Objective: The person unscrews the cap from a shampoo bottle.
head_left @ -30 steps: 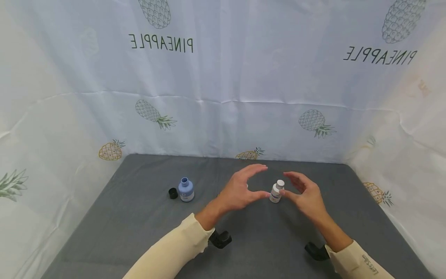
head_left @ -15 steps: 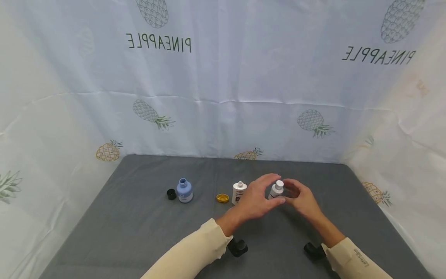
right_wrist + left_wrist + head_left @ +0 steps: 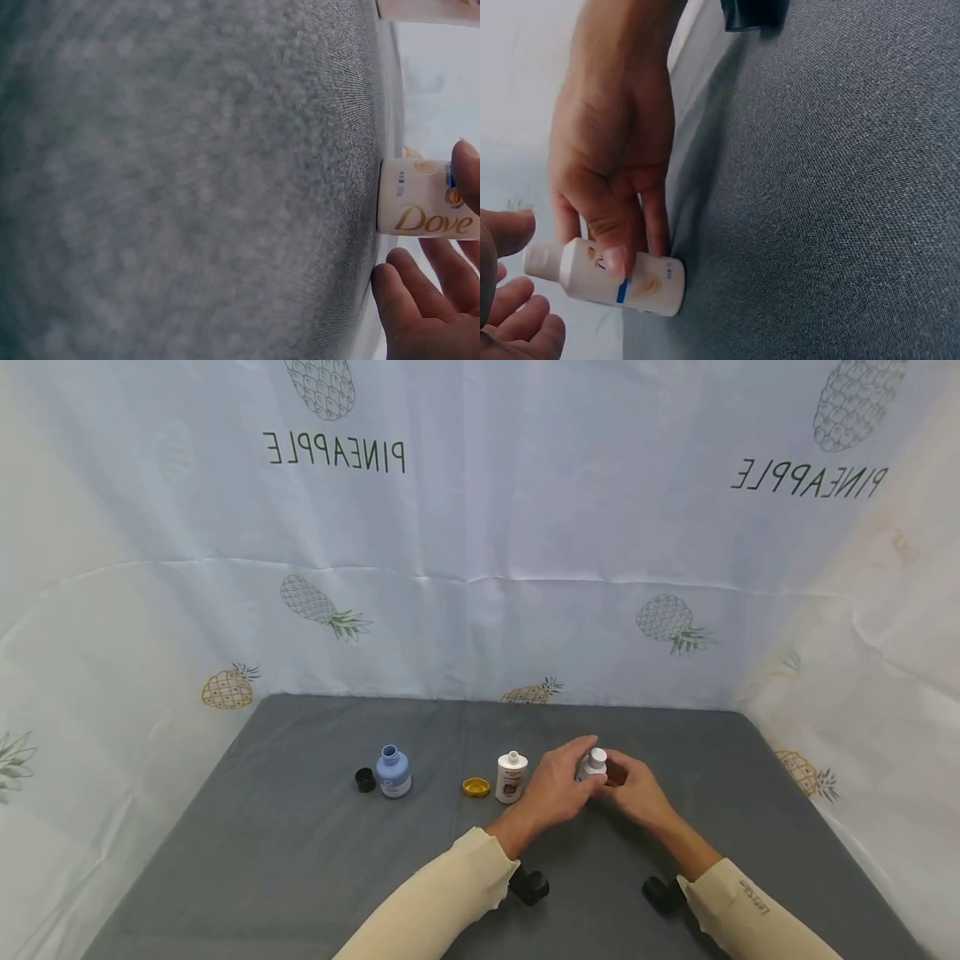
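Note:
A small white Dove bottle (image 3: pixel 595 765) with a white cap stands on the grey mat (image 3: pixel 315 860), right of centre. My right hand (image 3: pixel 633 789) pinches its body; in the left wrist view the right hand's (image 3: pixel 607 165) thumb and fingers press the bottle's label (image 3: pixel 630 277). In the right wrist view the bottle (image 3: pixel 420 206) sits between thumb and fingers of my right hand (image 3: pixel 420 307). My left hand (image 3: pixel 558 781) curls round the cap from the left, and the left wrist view shows its thumb and fingers (image 3: pixel 514 315) on either side of the cap.
An open white bottle (image 3: pixel 512 777) stands just left of my hands with a yellow cap (image 3: pixel 476 787) beside it. Farther left are an open blue bottle (image 3: pixel 392 772) and its black cap (image 3: pixel 364 780). Pineapple-print cloth walls (image 3: pixel 480 568) enclose the mat on three sides.
Both hands have moved in on the white capped bottle. The right hand now pinches its body and the left hand has closed round the cap, uncovering the open white bottle and yellow cap.

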{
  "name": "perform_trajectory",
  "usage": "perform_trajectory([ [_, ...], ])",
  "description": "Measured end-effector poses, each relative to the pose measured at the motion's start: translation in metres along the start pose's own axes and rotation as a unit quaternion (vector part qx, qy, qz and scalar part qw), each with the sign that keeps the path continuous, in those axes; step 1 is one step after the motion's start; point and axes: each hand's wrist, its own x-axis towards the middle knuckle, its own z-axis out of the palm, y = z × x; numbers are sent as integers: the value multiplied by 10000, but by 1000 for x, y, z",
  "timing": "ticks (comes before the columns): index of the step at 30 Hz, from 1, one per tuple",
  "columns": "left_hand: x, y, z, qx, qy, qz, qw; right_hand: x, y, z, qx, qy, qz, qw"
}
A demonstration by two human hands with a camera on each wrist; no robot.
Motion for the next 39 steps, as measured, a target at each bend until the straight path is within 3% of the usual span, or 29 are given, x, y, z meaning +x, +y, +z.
perform_trajectory([
  [9, 2, -3, 3, 1, 119, 13, 9999, -1, -4, 3, 124, -95, -95, 9998],
  [14, 1, 3, 1, -116, 281, 144, 9994, -7, -11, -2, 342, -221, -164, 9990],
  [19, 0, 14, -4, -269, 398, 187, 9987, -16, -24, -9, 194, -243, -329, 9990],
  [25, -6, 32, -17, -576, 345, 284, 9973, -30, -45, -20, 239, -319, -484, 9980],
  [30, -13, 46, -30, -861, 346, 563, 9941, -39, -65, -28, 318, -416, -657, 9965],
  [39, -27, 61, -52, -1790, 192, 323, 9831, -51, -94, -27, 273, -379, -1162, 9921],
])
